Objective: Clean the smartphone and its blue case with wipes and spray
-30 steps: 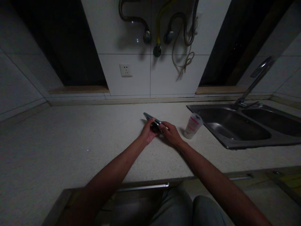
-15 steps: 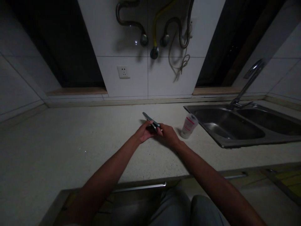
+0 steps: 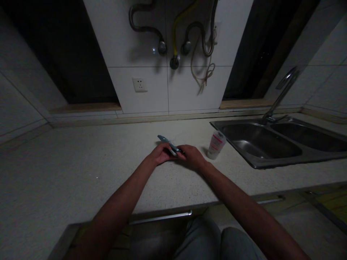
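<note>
Both my hands meet over the pale speckled counter (image 3: 81, 159). My left hand (image 3: 159, 156) and my right hand (image 3: 191, 157) are closed together on a thin, flat, dark teal object (image 3: 166, 141), whose far end sticks up and to the left past my fingers. The near part of the object is hidden between my fingers. The light is dim and I cannot make out what the object is. A small white plastic cup (image 3: 216, 145) with red print stands just to the right of my right hand.
A double steel sink (image 3: 273, 144) with a tall tap (image 3: 282, 92) fills the counter's right side. On the tiled back wall hang hoses (image 3: 187, 39) and a white socket (image 3: 139, 85). Dark openings flank the wall. My knees show below the counter's front edge.
My hands and the flat object have shifted slightly left and nearer together; the object now lies lower and flatter. The camera has tipped a little.
</note>
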Demonstrator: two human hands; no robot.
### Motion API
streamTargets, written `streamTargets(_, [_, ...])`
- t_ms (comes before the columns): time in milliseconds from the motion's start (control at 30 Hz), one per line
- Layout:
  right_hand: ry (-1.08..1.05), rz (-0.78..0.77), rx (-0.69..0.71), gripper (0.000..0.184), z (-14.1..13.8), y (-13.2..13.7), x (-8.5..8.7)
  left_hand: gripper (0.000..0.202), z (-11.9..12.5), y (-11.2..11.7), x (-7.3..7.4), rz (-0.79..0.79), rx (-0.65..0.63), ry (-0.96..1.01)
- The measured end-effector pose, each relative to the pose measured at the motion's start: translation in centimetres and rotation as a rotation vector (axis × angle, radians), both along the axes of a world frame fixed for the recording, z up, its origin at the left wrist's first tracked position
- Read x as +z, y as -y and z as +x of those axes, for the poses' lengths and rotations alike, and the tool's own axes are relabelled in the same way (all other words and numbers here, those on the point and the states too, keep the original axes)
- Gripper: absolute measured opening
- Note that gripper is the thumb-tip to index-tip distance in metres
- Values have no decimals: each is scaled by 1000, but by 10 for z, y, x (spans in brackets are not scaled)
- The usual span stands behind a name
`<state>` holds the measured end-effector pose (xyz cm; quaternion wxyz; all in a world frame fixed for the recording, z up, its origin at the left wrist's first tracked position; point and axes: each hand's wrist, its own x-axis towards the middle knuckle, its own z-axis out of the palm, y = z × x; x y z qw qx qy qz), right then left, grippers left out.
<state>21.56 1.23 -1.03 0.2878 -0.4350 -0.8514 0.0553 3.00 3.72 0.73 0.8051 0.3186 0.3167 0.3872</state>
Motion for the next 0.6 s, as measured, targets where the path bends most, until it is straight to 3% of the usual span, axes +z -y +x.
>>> streamTargets(100, [-130, -82, -27, 30, 2, 1, 0, 30, -1, -1, 0, -10, -5, -6])
streamTargets(233, [-39, -95, -85, 35, -2, 3, 3, 34, -2, -3, -1, -21, 34, -12])
streamTargets(400, [28, -93, -15, 39, -6, 6, 4, 31, -2, -5, -4, -4, 81, -19])
streamTargets(600, [-13, -57, 30, 47, -2, 2, -1, 39, -8, -5, -4, 52, 46, -35])
